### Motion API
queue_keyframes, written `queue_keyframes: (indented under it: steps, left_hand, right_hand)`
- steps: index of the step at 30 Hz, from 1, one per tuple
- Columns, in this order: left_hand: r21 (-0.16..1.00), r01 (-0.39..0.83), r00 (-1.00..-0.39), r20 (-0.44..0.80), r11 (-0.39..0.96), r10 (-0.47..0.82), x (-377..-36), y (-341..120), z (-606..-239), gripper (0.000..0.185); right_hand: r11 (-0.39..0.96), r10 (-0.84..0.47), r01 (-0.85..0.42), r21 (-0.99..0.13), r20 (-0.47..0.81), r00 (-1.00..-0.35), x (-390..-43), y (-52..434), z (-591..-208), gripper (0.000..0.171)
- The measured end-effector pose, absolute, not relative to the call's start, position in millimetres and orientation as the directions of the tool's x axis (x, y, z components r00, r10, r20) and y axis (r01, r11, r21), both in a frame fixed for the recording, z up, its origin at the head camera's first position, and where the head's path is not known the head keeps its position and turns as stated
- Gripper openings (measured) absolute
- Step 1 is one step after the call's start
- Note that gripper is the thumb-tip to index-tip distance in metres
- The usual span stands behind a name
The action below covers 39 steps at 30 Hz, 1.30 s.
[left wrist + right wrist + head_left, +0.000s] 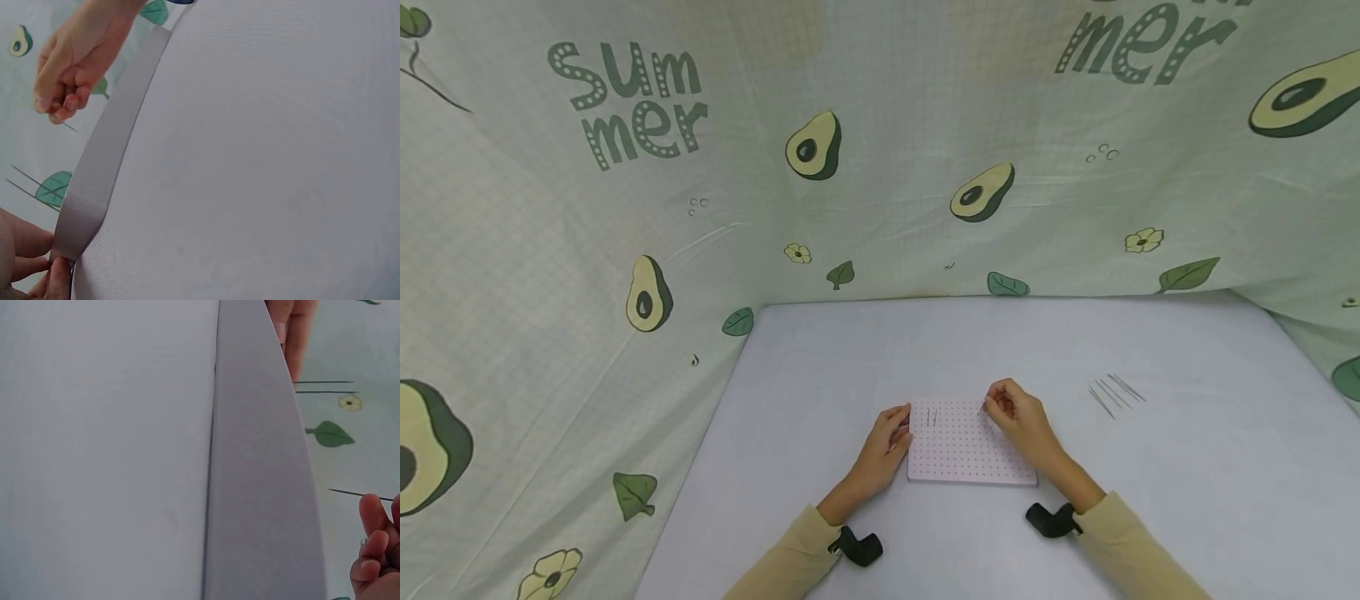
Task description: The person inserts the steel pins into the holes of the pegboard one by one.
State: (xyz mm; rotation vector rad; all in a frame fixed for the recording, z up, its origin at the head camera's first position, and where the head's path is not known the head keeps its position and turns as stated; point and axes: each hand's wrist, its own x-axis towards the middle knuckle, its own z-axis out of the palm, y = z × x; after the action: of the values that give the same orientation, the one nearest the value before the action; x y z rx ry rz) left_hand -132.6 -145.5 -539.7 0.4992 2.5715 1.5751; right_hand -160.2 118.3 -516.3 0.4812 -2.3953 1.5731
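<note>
A pale, flat pegboard (970, 454) with rows of small holes lies on the table. My left hand (880, 450) grips its left edge, with fingertips (59, 278) against the board's side wall in the left wrist view. Over the board's upper right part, my right hand (1018, 421) pinches a thin metal stick (344, 492) between thumb and forefinger. The stick points down, its lower end close over the holes in the head view. Two similar sticks (932, 417) stand upright side by side near the board's upper left corner.
Several loose thin metal sticks (1116, 395) lie on the white table (1217, 467) to the right of the board. A curtain (887, 217) printed with avocados and leaves hangs behind and to the left. Each wrist carries a black camera mount (859, 547).
</note>
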Motion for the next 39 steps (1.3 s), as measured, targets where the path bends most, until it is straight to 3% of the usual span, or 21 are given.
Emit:
queue_keyframes:
  steps: [15, 39]
  left_hand:
    - [0.876, 0.211, -0.95, 0.079, 0.435, 0.302, -133, -145, -538, 0.051]
    - [0.884, 0.213, -0.946, 0.081, 0.416, 0.314, -133, -145, -537, 0.051]
  right_hand:
    - [0.315, -0.237, -0.485, -0.816, 0.427, -0.873, -163, 100, -519, 0.008]
    - [0.329, -0.294, -0.479, -0.814, 0.393, -0.871, -162, 81, -521, 0.01]
